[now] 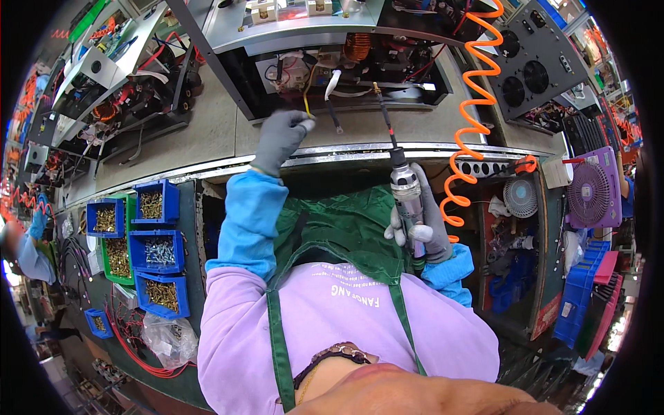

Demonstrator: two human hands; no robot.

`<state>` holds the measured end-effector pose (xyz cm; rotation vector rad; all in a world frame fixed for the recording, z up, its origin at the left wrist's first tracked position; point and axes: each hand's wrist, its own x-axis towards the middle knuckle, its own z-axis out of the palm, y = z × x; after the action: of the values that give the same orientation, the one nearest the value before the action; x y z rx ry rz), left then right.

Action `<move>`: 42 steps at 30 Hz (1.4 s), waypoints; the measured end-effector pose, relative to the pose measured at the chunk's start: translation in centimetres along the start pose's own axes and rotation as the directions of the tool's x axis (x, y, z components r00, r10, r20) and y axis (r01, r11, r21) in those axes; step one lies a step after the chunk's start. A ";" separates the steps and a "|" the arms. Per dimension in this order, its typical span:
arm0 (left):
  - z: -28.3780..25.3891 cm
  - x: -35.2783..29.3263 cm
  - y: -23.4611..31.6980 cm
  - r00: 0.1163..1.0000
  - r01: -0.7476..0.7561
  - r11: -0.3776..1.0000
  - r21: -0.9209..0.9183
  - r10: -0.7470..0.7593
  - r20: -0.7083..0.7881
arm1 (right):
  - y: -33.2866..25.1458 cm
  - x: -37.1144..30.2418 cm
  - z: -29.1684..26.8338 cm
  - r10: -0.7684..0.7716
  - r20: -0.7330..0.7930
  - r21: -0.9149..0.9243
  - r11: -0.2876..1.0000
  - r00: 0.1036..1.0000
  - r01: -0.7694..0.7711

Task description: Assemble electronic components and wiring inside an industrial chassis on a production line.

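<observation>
My left hand (280, 140), in a grey glove, has its fingers pinched at the lower end of a yellow wire (309, 93). That wire hangs out of the open metal equipment housing (238, 104) in front of me. My right hand (432, 214), also gloved, is wrapped round a power screwdriver (407, 185) with a long dark bit pointing away from me. A small brass-coloured screw (376, 88) sits at the bit's tip, close to the housing's front. Between the hands dangles a white-sleeved cable (333, 84) with a dark lower end.
On the left, several blue bins (158, 250) hold screws, beside red wires (155, 370) and a plastic bag (169, 339). A coiled orange air hose (477, 104) hangs to the right. Farther right are a dark panel with fans (536, 76) and a purple fan (589, 187).
</observation>
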<state>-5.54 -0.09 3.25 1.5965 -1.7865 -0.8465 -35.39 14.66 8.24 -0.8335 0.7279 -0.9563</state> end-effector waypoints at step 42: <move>2.5 1.9 -2.3 0.953 0.051 0.378 -0.925 -0.295 -0.068 | 3.5 7.5 3.7 0.302 0.054 -0.130 0.947 0.952 -0.293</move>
<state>-6.25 -1.96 -0.10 1.0085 -0.6504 -1.3693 -27.97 10.02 5.87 -0.8315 0.8276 -0.6116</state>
